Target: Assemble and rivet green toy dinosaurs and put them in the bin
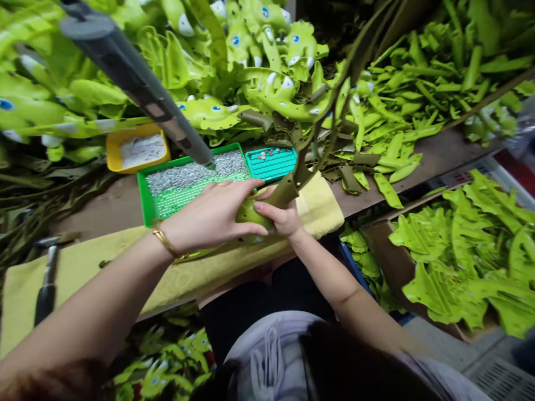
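A lime-green plastic piece (248,213) is between my hands, just above the yellow cloth. My left hand (213,214) lies over its left side, thumb below and fingers stretched along the top, with the piece between them. The fingertips are partly hidden. My right hand (286,218) is closed around its right end and the base of an olive-green plastic strap (286,190), thumb pressed on top. From there the strap rises in long thin branches toward the upper right. How the two pieces meet is covered by my fingers.
A grey rod-shaped tool (142,83) hangs over a green tray (148,203) of small metal parts. A teal tray (271,167), yellow bin (137,149) and hammer (49,273) are nearby. Lime-green parts (418,89) pile behind; a cardboard box (387,250) stands right.
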The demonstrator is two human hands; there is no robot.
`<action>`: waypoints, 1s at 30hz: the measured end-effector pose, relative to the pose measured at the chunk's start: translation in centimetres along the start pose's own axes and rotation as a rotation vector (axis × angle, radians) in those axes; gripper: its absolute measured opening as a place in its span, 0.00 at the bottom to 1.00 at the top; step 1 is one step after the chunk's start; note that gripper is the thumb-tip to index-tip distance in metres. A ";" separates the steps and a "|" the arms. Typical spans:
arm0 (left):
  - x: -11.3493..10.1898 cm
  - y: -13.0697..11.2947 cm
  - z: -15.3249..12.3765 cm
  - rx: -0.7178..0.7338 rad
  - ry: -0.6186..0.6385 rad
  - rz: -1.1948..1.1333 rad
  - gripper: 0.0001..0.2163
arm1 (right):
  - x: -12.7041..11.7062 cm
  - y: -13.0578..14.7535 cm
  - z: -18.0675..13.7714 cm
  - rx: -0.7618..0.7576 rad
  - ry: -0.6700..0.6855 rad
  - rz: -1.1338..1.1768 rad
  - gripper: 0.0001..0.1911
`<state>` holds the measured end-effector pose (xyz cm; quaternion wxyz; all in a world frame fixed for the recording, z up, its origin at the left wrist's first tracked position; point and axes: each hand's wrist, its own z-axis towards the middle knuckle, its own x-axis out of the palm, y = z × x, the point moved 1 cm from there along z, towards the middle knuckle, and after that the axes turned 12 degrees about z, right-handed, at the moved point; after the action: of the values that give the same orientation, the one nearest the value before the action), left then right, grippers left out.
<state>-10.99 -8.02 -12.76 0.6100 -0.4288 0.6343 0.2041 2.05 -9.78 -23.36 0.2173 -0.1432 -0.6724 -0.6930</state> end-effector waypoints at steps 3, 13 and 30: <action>-0.5 -1.3 2.7 -0.021 0.110 0.058 0.22 | -2.1 1.4 0.2 0.210 0.213 -0.210 0.17; 1.8 -1.1 6.3 -0.219 0.116 -0.074 0.13 | -19.3 12.9 -1.3 0.259 -1.072 -1.530 0.26; 4.7 -3.8 5.6 -0.254 -0.111 -0.347 0.26 | -6.5 5.4 2.9 0.090 -0.449 0.415 0.22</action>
<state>-4.09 -7.15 -17.13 0.6110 -0.5930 0.4859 0.1974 10.05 -6.18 -21.67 0.2063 -0.4170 -0.6900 -0.5545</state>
